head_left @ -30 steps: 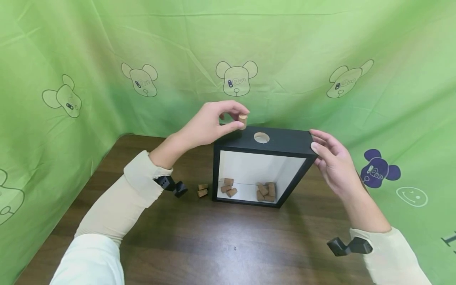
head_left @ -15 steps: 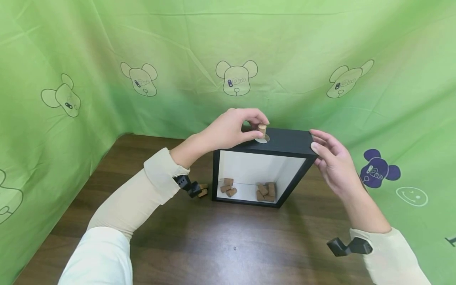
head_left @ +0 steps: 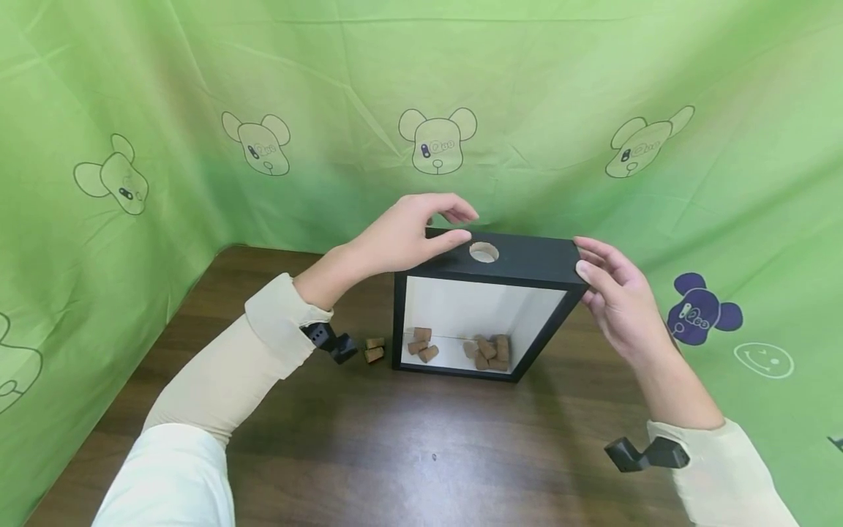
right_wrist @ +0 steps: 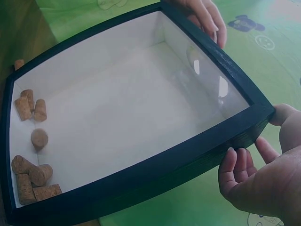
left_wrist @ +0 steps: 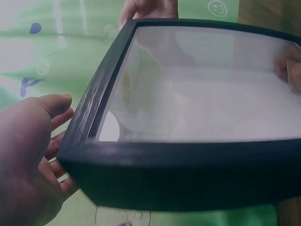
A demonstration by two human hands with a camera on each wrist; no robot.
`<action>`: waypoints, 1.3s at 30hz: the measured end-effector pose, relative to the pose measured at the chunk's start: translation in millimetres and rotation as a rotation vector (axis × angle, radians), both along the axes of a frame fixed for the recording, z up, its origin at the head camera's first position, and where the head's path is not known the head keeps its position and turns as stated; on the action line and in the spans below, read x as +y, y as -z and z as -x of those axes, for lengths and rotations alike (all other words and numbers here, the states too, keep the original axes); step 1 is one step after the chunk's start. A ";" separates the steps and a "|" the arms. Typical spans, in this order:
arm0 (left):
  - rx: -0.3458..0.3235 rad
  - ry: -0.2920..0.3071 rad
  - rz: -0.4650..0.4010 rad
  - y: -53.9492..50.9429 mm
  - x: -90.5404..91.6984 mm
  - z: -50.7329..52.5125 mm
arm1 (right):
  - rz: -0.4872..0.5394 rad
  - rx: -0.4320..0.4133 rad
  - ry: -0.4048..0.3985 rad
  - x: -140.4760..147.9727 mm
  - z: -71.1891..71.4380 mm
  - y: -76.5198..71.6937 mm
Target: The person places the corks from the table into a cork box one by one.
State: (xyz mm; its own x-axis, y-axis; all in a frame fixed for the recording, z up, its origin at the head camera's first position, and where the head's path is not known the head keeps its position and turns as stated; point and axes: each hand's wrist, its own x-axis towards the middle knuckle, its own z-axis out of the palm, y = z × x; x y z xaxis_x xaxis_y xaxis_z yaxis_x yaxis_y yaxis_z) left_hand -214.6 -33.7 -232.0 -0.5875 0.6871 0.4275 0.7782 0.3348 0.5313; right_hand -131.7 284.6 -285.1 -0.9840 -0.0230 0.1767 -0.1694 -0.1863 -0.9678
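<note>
A black-framed display box (head_left: 533,256) with a clear front and white inside stands upright on the table, a round hole (head_left: 484,252) in its top. Fingers apart and holding nothing, my left hand (head_left: 405,234) hovers over the top, left of the hole. My right hand (head_left: 615,300) holds the box's upper right corner, thumb in front and fingers behind. Inside lie wine corks in two groups, several corks (head_left: 495,351) at the right and three corks (head_left: 421,345) at the left. One cork (right_wrist: 39,139) sits between the groups; it looks blurred in the head view.
Two loose corks (head_left: 375,350) lie on the brown wooden table (head_left: 395,454), just left of the box. A green curtain (head_left: 329,88) with bear-head prints hangs close behind the box and along both sides.
My left hand carried a cork rightward to the hole, let it go and drew back left. That cork is now inside the box. My right hand stays on the corner.
</note>
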 end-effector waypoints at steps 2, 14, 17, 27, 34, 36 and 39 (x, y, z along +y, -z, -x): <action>0.000 -0.013 -0.018 1.9 -8.9 1.4 | 0.000 -0.001 0.001 -0.3 -0.4 0.1; -0.102 -0.144 -0.113 25.5 -73.8 6.2 | -0.005 -0.009 0.011 -1.4 -0.8 0.1; -0.134 -0.184 -0.112 37.5 -87.3 5.0 | -0.006 -0.011 0.008 -2.4 -1.2 0.2; -0.239 -0.242 -0.081 94.4 -122.5 4.2 | -0.011 -0.013 0.012 -2.8 -0.8 -0.8; -0.320 -0.248 -0.091 139.8 -133.8 2.1 | -0.006 -0.012 0.012 -3.1 -0.9 -1.6; -0.337 -0.244 -0.088 153.7 -134.1 0.0 | -0.014 -0.019 0.016 -3.3 -1.1 -1.9; -0.366 -0.236 -0.083 173.3 -132.8 -2.9 | -0.022 -0.025 0.020 -3.0 -2.3 -2.3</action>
State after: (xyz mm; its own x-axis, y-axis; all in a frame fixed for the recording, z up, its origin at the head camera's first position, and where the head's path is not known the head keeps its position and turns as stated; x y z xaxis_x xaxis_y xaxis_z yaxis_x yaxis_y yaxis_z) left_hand -211.7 -166.5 -405.3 -0.8470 0.4881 0.2105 0.4415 0.4253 0.7901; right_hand -129.3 281.6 -282.8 -0.9884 -0.0064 0.1520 -0.1490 -0.1618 -0.9755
